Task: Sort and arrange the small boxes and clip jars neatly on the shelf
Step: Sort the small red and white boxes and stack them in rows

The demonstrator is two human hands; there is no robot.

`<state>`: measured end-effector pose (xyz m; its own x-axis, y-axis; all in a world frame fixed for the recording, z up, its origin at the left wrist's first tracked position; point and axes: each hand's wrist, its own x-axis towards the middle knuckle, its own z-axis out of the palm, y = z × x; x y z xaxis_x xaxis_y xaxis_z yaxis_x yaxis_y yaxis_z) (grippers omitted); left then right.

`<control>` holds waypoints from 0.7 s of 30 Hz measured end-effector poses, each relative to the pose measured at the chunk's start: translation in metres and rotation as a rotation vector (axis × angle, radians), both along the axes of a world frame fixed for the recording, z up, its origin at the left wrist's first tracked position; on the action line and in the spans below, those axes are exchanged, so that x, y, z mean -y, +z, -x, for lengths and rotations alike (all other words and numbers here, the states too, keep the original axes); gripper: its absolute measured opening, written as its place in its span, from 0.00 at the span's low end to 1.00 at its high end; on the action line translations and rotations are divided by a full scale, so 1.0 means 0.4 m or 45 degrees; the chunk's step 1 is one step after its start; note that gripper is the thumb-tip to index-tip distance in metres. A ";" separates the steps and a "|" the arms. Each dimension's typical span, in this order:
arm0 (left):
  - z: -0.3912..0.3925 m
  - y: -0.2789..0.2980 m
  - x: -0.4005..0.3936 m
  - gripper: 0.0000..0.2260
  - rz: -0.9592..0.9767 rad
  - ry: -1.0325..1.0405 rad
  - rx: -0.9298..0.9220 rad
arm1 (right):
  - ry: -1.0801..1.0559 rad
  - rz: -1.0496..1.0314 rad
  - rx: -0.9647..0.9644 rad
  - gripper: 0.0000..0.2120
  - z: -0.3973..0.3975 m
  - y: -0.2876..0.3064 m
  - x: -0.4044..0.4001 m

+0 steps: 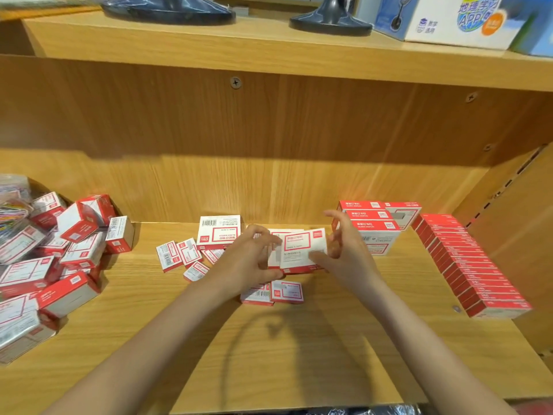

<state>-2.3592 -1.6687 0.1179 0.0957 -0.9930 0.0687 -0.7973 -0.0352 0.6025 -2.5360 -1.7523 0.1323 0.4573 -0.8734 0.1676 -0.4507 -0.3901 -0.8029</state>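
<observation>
Red-and-white box at frame centre is being pinched between both hands: left hand half-curled on its left edge, right hand with fingers spread at its right. Wooden shelf is carrying loose boxes at left, a neat row at right. Forearms are reaching upward from the bottom edge.

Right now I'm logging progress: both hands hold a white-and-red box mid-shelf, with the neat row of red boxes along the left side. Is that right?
One thing is off: the neat row of red boxes runs along the right side; the left has a jumbled pile. The head view shows it. The left hand and right hand do hold a white-and-red box mid-shelf.
</observation>
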 end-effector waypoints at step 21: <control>0.160 0.040 0.127 0.22 0.176 -0.261 0.307 | -0.363 0.003 -0.019 0.06 0.335 0.039 0.099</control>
